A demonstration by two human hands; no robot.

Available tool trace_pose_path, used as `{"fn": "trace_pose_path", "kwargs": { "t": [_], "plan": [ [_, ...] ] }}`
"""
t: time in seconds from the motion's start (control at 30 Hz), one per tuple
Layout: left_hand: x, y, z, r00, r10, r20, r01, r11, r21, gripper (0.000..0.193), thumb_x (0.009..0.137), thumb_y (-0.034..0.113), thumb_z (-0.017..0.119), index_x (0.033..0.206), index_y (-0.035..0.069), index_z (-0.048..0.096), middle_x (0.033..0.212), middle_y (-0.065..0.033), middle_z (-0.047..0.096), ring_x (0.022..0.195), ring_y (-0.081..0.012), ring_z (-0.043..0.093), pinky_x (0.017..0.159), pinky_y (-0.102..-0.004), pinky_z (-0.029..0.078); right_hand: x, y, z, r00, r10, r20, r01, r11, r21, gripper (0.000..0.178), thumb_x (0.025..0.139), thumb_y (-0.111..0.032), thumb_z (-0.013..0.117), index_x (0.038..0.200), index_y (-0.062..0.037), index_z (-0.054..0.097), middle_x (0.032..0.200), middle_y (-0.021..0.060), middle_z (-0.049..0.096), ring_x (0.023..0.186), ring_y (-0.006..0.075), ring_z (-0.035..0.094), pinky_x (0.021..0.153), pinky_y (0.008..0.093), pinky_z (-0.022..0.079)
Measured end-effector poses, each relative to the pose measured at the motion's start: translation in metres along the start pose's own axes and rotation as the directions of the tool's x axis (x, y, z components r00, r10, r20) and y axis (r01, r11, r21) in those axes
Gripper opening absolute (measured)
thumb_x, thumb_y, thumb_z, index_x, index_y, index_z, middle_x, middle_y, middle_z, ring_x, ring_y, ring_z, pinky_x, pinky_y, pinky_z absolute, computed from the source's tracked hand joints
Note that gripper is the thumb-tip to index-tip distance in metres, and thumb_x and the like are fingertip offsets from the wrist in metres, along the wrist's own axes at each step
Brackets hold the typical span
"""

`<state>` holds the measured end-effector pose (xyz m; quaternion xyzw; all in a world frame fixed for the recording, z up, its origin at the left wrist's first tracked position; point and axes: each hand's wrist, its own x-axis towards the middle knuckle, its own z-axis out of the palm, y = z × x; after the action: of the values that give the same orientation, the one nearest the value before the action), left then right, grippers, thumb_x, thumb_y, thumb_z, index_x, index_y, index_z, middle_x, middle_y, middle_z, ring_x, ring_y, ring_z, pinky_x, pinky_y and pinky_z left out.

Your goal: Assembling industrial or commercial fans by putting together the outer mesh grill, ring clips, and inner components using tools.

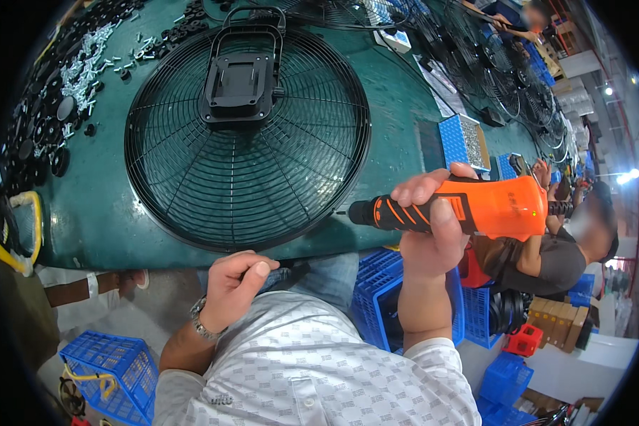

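A round black wire fan guard (220, 192) lies on the green tabletop in front of me. A black motor housing with a tubular handle (238, 89) sits on its far part. My right hand (437, 220) is wrapped round an orange and black electric screwdriver (504, 206), held almost level. The tool's bit points left, close to the right rim of the guard; whether they touch I cannot tell. My left hand (238, 284) is closed by the table's front edge, just below the guard's near rim. Its curled fingers hide whatever they may hold.
Loose silver screws (85, 67) and black round knobs (46, 128) spread over the table's left side. A blue box of small fasteners (465, 142) stands to the right. Blue crates (110, 369) are on the floor. A co-worker (547, 255) sits at the right.
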<state>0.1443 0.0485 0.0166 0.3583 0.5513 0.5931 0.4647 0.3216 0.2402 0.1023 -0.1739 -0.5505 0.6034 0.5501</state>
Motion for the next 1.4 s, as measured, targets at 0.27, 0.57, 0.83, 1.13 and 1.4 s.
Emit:
{"fn": "trace_pose_path", "kwargs": {
  "t": [0.27, 0.57, 0.83, 1.13, 1.4],
  "plan": [
    [0.018, -0.007, 0.037, 0.883, -0.358, 0.305, 0.429, 0.879, -0.210, 0.029, 0.098, 0.022, 0.053, 0.109, -0.003, 0.064, 0.069, 0.0037, 0.053, 0.062, -0.0026, 0.044, 0.057, -0.0184, 0.037, -0.004, -0.014, -0.007, 0.996, -0.073, 0.050, 0.074, 0.997, -0.008, 0.044, 0.086, -0.019, 0.056, 0.125, -0.0043, 0.043, 0.088, 0.0107, 0.057, 0.078, 0.0230, 0.058, 0.075, 0.0411, 0.050],
    [0.012, -0.021, 0.045, 0.866, -0.350, 0.358, 0.402, 0.912, -0.082, 0.030, 0.098, 0.024, 0.054, 0.107, -0.003, 0.064, 0.073, 0.0031, 0.056, 0.067, -0.0035, 0.050, 0.063, -0.0199, 0.043, -0.017, 0.013, -0.014, 0.998, -0.049, -0.028, 0.046, 0.993, -0.109, 0.045, 0.085, -0.012, 0.056, 0.126, -0.0025, 0.041, 0.087, 0.0109, 0.057, 0.078, 0.0224, 0.058, 0.075, 0.0411, 0.051],
    [0.008, -0.025, 0.044, 0.875, -0.326, 0.359, 0.364, 0.930, -0.043, 0.031, 0.098, 0.025, 0.053, 0.106, -0.003, 0.064, 0.071, 0.0030, 0.055, 0.065, -0.0035, 0.050, 0.063, -0.0202, 0.043, -0.020, 0.022, -0.014, 0.998, -0.031, -0.054, 0.025, 0.993, -0.113, 0.044, 0.084, -0.009, 0.056, 0.125, -0.0023, 0.041, 0.086, 0.0106, 0.057, 0.078, 0.0221, 0.058, 0.076, 0.0410, 0.051],
    [0.011, -0.026, 0.048, 0.906, -0.294, 0.304, 0.314, 0.949, -0.016, 0.027, 0.098, 0.022, 0.055, 0.105, -0.003, 0.064, 0.072, 0.0031, 0.054, 0.066, -0.0035, 0.047, 0.060, -0.0197, 0.041, -0.020, 0.011, -0.017, 0.996, -0.056, -0.072, 0.055, 0.998, -0.026, 0.045, 0.082, 0.002, 0.057, 0.123, -0.0016, 0.039, 0.086, 0.0103, 0.058, 0.077, 0.0198, 0.060, 0.076, 0.0400, 0.053],
    [0.014, -0.025, 0.054, 0.912, -0.296, 0.285, 0.303, 0.953, 0.020, 0.028, 0.098, 0.022, 0.055, 0.107, -0.003, 0.064, 0.073, 0.0032, 0.055, 0.066, -0.0033, 0.049, 0.061, -0.0196, 0.042, -0.024, 0.014, -0.019, 0.994, -0.043, -0.101, 0.037, 0.997, -0.062, 0.043, 0.084, -0.010, 0.056, 0.124, -0.0031, 0.041, 0.087, 0.0104, 0.057, 0.079, 0.0222, 0.058, 0.077, 0.0416, 0.051]
  ]
}}
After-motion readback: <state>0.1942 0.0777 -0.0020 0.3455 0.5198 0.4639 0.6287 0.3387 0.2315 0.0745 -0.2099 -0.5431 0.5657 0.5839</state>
